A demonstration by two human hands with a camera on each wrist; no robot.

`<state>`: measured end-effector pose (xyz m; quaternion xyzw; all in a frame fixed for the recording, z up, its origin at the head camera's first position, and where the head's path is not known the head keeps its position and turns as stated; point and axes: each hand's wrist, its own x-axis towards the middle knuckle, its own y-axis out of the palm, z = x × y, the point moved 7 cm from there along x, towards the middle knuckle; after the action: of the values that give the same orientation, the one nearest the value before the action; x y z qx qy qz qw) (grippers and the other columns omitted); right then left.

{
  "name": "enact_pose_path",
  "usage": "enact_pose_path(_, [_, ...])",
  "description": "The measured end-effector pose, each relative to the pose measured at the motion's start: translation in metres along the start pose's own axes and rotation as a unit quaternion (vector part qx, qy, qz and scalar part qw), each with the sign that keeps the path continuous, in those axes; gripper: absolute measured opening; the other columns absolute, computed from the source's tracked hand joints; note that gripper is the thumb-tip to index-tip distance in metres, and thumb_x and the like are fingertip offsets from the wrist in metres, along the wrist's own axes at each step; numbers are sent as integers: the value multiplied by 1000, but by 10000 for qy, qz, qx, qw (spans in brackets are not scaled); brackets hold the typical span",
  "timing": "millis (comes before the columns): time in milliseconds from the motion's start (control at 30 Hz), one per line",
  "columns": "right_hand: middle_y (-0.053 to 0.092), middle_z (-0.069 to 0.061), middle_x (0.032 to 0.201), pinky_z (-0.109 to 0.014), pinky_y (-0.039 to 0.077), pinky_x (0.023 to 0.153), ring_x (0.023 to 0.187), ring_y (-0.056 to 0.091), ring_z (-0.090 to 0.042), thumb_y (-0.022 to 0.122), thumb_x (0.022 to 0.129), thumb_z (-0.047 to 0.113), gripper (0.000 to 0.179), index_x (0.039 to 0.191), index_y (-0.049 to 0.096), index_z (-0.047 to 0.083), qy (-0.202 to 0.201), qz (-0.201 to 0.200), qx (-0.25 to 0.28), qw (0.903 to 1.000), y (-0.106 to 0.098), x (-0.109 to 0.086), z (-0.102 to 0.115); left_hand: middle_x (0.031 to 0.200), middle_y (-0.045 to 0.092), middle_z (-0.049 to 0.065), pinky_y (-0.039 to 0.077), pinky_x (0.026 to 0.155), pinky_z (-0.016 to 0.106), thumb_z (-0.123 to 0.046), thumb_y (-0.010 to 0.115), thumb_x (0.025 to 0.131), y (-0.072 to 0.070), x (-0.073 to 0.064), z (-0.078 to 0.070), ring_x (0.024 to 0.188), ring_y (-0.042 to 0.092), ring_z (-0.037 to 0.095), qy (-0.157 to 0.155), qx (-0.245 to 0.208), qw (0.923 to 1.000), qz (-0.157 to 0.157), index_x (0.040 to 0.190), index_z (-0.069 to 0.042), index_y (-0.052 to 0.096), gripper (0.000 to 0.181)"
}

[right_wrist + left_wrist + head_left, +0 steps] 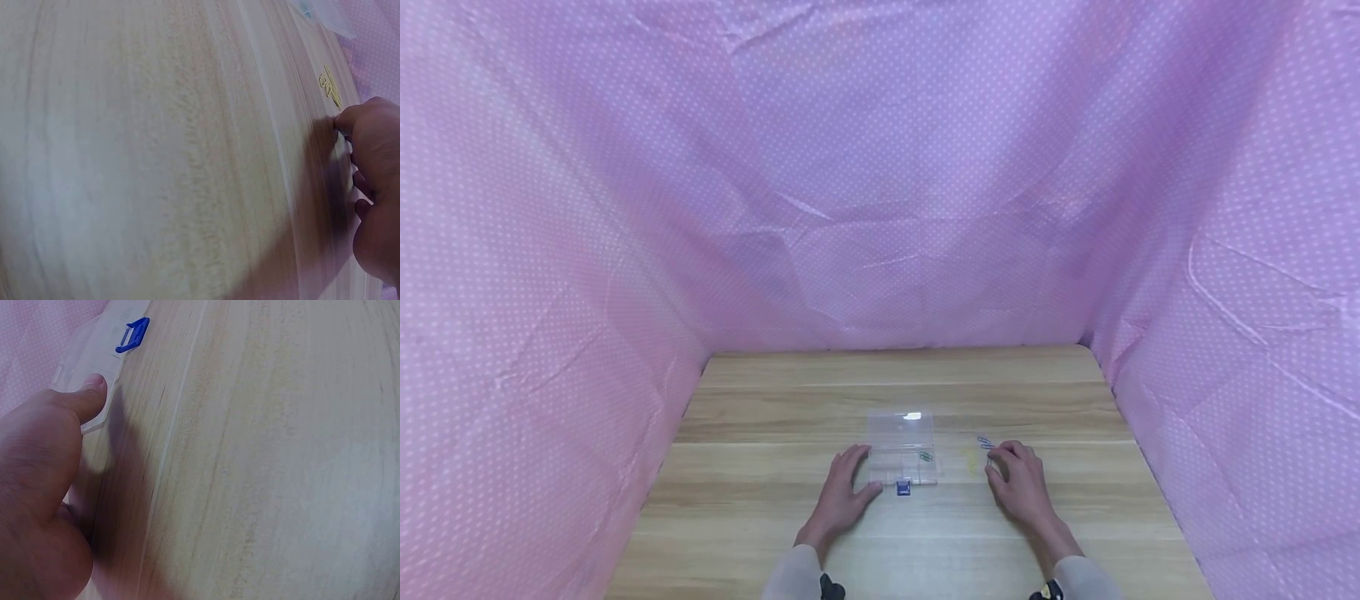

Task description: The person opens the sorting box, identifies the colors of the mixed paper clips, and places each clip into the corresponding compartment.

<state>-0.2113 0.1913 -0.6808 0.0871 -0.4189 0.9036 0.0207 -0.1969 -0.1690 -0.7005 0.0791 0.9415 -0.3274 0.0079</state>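
A clear plastic compartment box (891,475) lies on the table with its lid (898,429) folded back and its blue latch (903,487) facing the person. Green paper clips (926,457) sit in a compartment on its right. My left hand (844,496) grips the box's left end, thumb at the front corner (94,394) and fingers by the hinge. Right of the box, my right hand (1021,487) has thumb and forefinger brought together at the tabletop, with a small paper clip (989,461) at the fingertips. Blue paper clips (984,442) lie just beyond those fingertips.
Yellow paper clips (329,86) are piled on the table between the box and the right hand. The wood-grain table (760,408) is enclosed by pink dotted cloth (880,283) at the back and both sides.
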Motion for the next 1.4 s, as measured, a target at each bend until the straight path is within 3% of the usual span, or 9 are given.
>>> enact_pose_path(500, [72,-22,133,-73,46,122,131,62,-46,85,96,10,27,121,79,2,318,270,72,9991,0,3,-2,179,45,18,17,147,68,-35,79,107,0,0,1,172,33,46,-38,-58,10000,30,168,-18,50,69])
enact_pose_path(833, [77,-20,129,-70,48,120,128,66,-43,86,94,9,26,118,77,4,408,94,285,9987,0,3,-6,179,45,19,17,146,70,-35,79,107,-1,2,1,172,32,47,-16,-47,10000,36,168,-18,50,70])
enact_pose_path(967, [80,-19,123,-69,51,117,123,70,-42,87,93,7,26,117,78,4,357,-35,334,9988,0,3,-8,179,45,19,17,146,69,-35,79,107,-1,3,1,172,33,47,10,-9,10000,33,168,-18,50,70])
enact_pose_path(1167, [81,-7,103,-60,58,111,109,72,-30,87,93,2,24,115,79,6,380,-104,406,9984,1,4,-11,179,45,19,18,146,69,-35,79,107,0,3,2,171,34,47,14,-27,10000,25,168,-17,50,70])
enact_pose_path(1400, [81,-3,100,-55,63,105,106,73,-24,86,94,0,23,114,80,8,377,-99,399,9984,0,5,-10,179,45,19,17,146,68,-34,80,106,-1,2,2,171,34,46,11,20,10000,20,168,-18,50,70])
